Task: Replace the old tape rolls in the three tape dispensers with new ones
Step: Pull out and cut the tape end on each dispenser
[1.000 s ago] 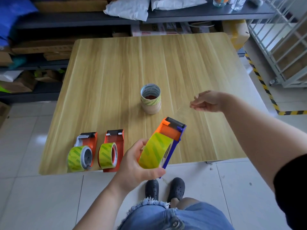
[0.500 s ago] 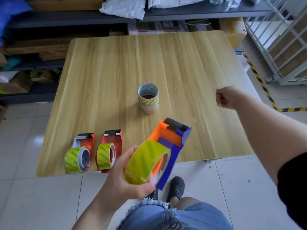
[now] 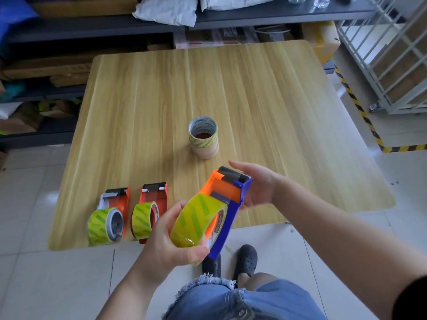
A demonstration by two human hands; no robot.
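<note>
My left hand grips a yellow-green tape roll mounted in an orange and blue dispenser, held above the table's near edge. My right hand is beside the dispenser's head, fingers straight, palm against its blue side. Two more orange dispensers lie on the table's near left: one with a grey hub, one red-orange, each carrying a yellow-green roll. A stack of old tape cores stands mid-table.
The wooden table has rounded corners. Dark shelving with boxes and white bags runs behind it. A metal cage cart and hazard-striped floor tape are at the right. My feet and denim shorts are below.
My right hand came back from the table's right side, where it was a fist, and now lies open against the dispenser's head. My left hand tilted the dispenser and drew it nearer.
</note>
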